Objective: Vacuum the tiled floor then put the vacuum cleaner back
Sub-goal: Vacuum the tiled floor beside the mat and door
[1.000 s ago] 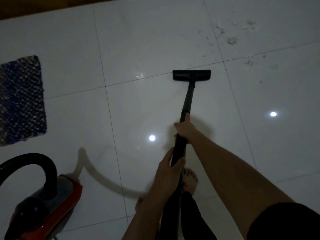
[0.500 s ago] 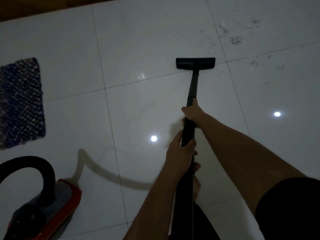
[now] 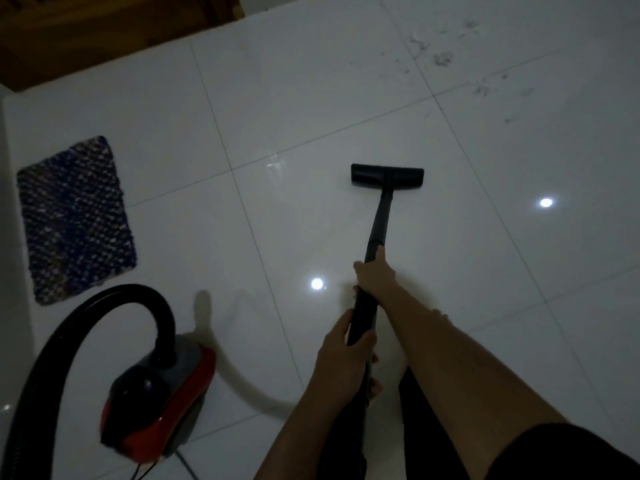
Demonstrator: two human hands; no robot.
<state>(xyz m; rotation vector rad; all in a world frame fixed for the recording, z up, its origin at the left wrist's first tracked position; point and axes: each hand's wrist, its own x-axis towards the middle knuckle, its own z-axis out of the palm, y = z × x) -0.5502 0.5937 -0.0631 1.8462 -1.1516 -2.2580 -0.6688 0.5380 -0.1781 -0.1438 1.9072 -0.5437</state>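
From the head view, both hands are wrapped tight on the black wand (image 3: 379, 220), the right hand (image 3: 375, 275) ahead and the left hand (image 3: 346, 344) just behind it, fingers (image 3: 356, 268) fully curled around the tube. The wand's long axis runs away from the fingers to the nozzle (image 3: 387, 175), which lies flat and crosswise on the tiled floor (image 3: 311, 98). I'd call it midway at best: dust (image 3: 443, 58) waits well beyond the nozzle, up to the right, and the red vacuum cleaner (image 3: 156, 400) sits left of the hands, not yet put back.
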